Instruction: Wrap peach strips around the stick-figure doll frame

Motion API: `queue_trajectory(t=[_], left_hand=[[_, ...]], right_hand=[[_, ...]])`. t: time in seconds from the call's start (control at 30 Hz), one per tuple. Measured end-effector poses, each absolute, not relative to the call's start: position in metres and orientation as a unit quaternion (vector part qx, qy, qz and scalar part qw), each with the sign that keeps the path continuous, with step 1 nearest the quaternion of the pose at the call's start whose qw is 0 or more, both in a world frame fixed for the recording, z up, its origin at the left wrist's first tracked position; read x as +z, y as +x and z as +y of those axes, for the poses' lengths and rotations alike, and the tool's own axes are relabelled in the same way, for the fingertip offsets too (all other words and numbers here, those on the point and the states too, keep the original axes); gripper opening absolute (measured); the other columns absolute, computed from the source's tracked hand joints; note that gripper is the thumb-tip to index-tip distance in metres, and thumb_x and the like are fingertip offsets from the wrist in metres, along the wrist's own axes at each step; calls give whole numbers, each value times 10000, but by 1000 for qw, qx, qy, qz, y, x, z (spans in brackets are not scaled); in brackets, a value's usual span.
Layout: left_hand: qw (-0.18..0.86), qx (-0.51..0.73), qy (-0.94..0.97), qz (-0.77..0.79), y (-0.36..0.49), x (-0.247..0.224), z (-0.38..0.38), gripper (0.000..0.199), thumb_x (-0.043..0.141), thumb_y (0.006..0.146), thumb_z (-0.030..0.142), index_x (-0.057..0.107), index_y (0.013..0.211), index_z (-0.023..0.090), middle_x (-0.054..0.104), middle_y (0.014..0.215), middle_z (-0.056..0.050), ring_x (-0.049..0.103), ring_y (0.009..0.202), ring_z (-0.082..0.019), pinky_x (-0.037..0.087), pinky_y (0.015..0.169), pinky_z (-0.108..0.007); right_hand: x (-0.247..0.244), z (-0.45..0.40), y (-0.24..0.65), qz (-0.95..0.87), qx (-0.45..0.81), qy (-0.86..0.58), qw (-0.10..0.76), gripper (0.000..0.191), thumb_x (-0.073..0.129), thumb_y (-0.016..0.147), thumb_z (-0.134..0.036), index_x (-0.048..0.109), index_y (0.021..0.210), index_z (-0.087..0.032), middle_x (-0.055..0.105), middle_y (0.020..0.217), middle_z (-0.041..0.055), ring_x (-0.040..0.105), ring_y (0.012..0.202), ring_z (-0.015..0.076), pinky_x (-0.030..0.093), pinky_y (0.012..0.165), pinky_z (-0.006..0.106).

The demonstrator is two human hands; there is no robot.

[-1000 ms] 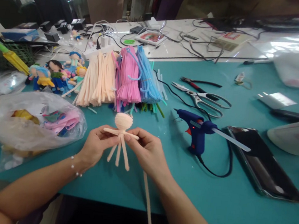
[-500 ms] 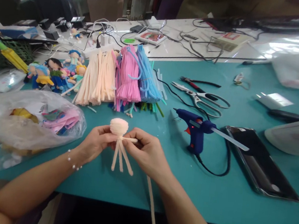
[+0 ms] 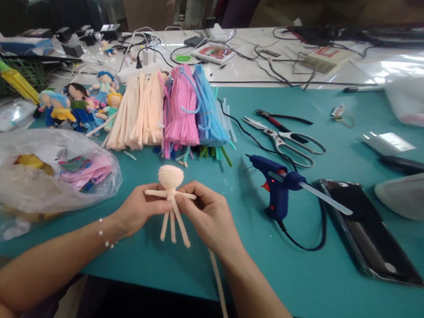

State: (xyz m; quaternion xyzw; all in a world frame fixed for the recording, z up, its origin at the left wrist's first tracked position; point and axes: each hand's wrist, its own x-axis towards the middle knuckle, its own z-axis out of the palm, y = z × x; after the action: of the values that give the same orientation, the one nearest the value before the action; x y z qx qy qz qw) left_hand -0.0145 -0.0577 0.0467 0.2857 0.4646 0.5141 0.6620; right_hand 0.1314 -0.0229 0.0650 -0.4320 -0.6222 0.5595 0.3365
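Between my hands, above the front of the green mat, is a pale peach pipe-cleaner doll (image 3: 170, 177). It has a round wound head, two short arms stretched sideways and several thin strands hanging below the neck. My left hand (image 3: 139, 207) pinches it at the neck from the left, thumb in front. From the other side my right hand (image 3: 204, 209) grips it near the neck, with thumb and fingers closed. A long peach pipe cleaner (image 3: 220, 290) trails from under my right hand past the mat's front edge. The fingertips behind the doll are partly hidden.
Bundles of peach (image 3: 141, 110), pink (image 3: 184, 110) and blue pipe cleaners (image 3: 210, 110) lie ahead, beside small finished dolls (image 3: 78, 103). A blue glue gun (image 3: 279, 187), scissors (image 3: 283, 136), pliers (image 3: 285, 121) and a phone (image 3: 372, 233) are right; a plastic bag (image 3: 45, 176) is left.
The doll's left-side arm now sticks out sideways over my left hand. My left thumb has shifted down, and the head sits slightly higher and to the right.
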Motion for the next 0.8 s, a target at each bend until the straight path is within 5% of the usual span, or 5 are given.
queue_trajectory(t=[0.37, 0.8], left_hand=[[538, 534, 372, 536, -15, 45, -58, 147, 716, 615, 239, 599, 616, 150, 576, 516, 36, 494, 395, -67, 413, 400, -197], [672, 528, 231, 466, -9, 48, -57, 184, 749, 600, 258, 642, 689, 136, 666, 641, -20, 611, 594, -142, 495, 612, -278]], right_hand=[[59, -25, 130, -734, 343, -403, 425, 66, 575, 770, -197, 591, 712, -170, 587, 705, 24, 556, 657, 141, 428, 619, 254], [54, -23, 124, -524, 634, -403, 401, 241, 644, 715, -346, 513, 613, -172, 516, 594, -33, 493, 552, 101, 421, 541, 229]])
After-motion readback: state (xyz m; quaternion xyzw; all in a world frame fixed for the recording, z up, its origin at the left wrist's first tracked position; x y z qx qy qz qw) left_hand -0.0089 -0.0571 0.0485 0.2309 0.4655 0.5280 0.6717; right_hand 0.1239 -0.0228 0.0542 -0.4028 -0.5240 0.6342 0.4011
